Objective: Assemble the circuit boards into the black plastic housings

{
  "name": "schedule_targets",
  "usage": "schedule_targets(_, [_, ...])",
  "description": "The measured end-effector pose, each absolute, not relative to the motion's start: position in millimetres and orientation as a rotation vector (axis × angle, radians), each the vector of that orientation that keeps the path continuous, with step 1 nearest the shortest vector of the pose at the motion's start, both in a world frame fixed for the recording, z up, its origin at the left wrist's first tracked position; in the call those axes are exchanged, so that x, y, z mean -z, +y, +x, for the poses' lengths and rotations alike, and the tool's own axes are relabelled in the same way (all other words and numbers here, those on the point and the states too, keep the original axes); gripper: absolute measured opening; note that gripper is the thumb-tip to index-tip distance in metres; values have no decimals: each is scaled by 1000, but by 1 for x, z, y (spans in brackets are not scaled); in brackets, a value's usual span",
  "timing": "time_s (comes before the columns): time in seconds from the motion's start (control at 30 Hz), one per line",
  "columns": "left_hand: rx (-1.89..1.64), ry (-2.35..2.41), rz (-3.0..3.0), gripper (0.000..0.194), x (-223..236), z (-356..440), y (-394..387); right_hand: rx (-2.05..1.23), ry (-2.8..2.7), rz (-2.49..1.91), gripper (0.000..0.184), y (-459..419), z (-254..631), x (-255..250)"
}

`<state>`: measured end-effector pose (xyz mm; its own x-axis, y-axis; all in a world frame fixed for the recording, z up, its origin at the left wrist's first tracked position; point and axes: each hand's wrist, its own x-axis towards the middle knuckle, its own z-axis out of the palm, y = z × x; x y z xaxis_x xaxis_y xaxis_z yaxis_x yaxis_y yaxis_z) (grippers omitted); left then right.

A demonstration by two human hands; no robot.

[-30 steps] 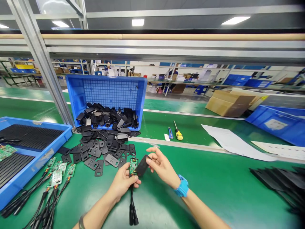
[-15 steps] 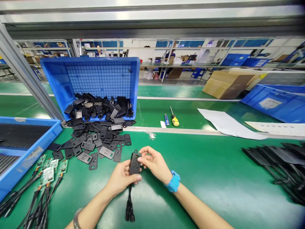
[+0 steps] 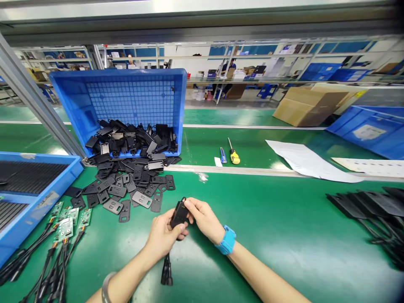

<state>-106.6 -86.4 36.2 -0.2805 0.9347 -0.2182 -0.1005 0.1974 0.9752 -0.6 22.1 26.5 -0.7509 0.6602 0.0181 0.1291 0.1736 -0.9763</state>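
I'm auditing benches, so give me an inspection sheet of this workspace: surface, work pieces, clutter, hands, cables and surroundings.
Surface: green table, shiny.
Work pieces: black case, held; circuit boards at left; black covers piled in front of the blue crate.
Clutter: yellow screwdriver, blue cutter, white paper further back.
Hands: left hand grips the black case; right hand holds its upper end.
Cables: two black leads emerge below the left hand; more run from the circuit boards.
Surroundings: cardboard box, back right.
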Motion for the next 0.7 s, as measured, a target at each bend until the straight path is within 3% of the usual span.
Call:
schedule_targets(0.07, [-1347, 1418, 834, 60, -35, -101, -87, -1328, -2148, -759, 43, 14, -1, -26])
schedule_targets(0.13, [-1328, 1362, 889, 86, -38, -98, -92, -1025, -2283, -737, 56, 9, 2, -26])
schedule_targets(0.2, [-1223, 1418, 1085, 93, -47, -103, -102, -767, -2421, -741, 58, 14, 12, -22])
schedule_targets(0.33, [-946, 1970, 1514, 53, -81, -138, -143, -131, -2702, -918, 50, 55, 40, -4])
schedule_targets(0.47, [-331, 2775, 1235, 27, -100, -184, -203, 269, -2765, -1159, 43, 83, 59, 7])
schedule_targets(0.57, [135, 3090, 857, 22, -94, -213, -249, 365, -2718, -973, 44, 73, 56, -1])
schedule_targets(0.7, [-87, 3000, 755, 20, -82, -236, -290, 113, -2714, -693, 46, 48, 36, -10])
